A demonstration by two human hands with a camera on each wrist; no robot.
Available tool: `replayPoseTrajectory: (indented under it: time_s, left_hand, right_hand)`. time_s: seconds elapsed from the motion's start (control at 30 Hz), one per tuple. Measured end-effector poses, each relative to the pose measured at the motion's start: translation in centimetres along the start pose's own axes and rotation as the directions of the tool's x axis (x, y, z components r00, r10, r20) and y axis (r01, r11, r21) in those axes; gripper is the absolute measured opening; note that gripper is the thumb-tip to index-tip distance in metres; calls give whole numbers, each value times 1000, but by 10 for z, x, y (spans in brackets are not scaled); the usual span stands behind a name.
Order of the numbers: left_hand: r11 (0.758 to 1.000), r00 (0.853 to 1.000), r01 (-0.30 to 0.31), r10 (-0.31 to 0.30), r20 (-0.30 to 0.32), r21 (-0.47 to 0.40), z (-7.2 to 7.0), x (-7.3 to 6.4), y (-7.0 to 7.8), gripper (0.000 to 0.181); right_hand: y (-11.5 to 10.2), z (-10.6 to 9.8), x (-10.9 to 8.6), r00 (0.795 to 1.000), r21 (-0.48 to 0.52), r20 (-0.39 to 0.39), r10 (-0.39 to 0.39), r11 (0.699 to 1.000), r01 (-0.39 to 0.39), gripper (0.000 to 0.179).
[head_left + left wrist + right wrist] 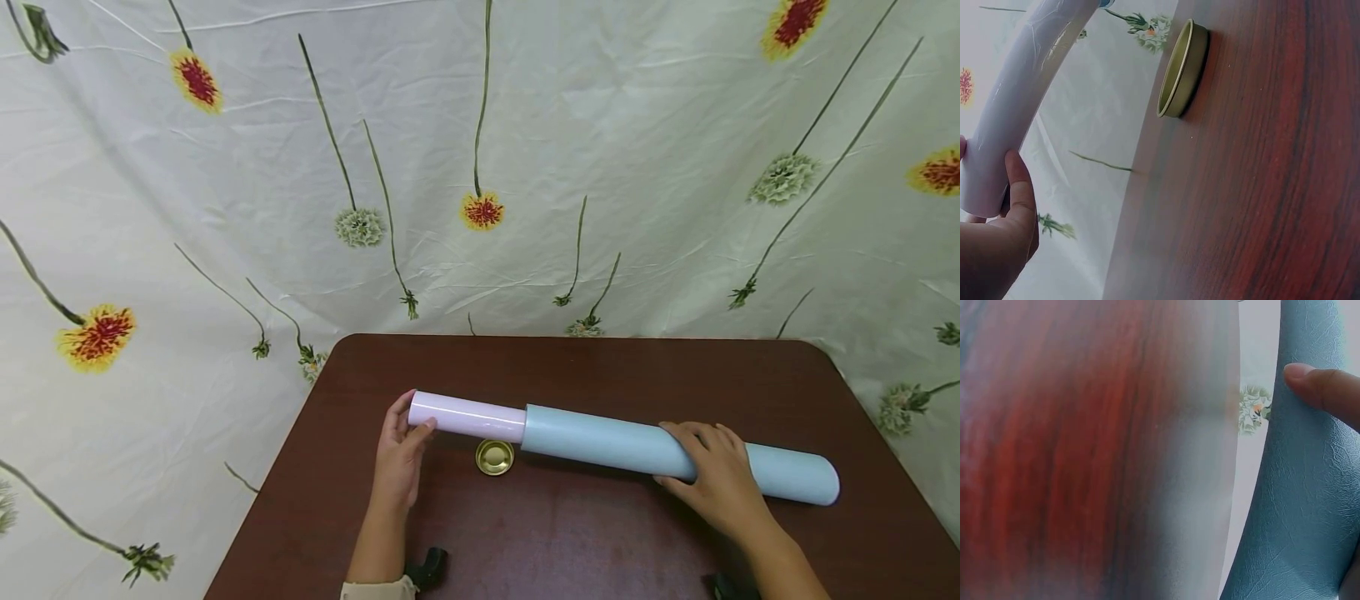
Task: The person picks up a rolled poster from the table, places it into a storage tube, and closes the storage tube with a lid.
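Note:
A glossy pale lilac roll (468,416) extends from the left end of a wider light blue tube (600,440) with a leathery, creased surface. My left hand (401,458) grips the lilac roll near its outer end, thumb on the near side and fingers behind. Farther right, my right hand (716,479) holds the blue tube from above, with the thumb along its near side. In the right wrist view the thumb (1319,387) lies against the blue surface. A round gold lid (495,457) with a raised rim rests on the table just below where roll and tube meet.
The dark reddish-brown wooden table (570,533) has rounded far corners. Behind it hangs a pale cloth (525,125) printed with flowers. A black strap piece (429,568) shows beside the left wrist at the lower edge.

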State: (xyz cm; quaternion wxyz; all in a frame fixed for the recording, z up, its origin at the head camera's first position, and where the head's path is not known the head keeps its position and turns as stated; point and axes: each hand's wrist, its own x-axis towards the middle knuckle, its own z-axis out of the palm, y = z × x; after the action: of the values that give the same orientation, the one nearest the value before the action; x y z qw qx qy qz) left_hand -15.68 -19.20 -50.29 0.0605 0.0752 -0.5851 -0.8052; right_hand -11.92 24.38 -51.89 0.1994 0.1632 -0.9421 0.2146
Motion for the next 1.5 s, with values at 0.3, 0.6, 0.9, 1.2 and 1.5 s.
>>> replayPoseTrajectory:
  time_s: [0.3,0.6,0.9,1.2,1.5]
  left_hand:
    - [1000,1000,7,-7,0,8,0,1,-1,60]
    - [1000,1000,10,-10,-2,4,2,1,-3,63]
    - [1000,1000,14,-14,11,-1,3,0,-4,65]
    - [1000,1000,17,-17,20,0,3,0,-5,59]
    - [1000,999,22,-22,32,7,4,0,-5,62]
  right_hand:
    - [-1,1,1,1000,0,-9,-10,1000,10,83]
    - [-3,3,1,1000,-2,-6,-8,1000,8,83]
    - [-5,3,3,1000,-5,-7,-6,1000,6,84]
    - [-5,5,4,1000,-1,-9,-12,1000,12,84]
    - [-7,5,4,1000,3,-6,-11,1000,11,83]
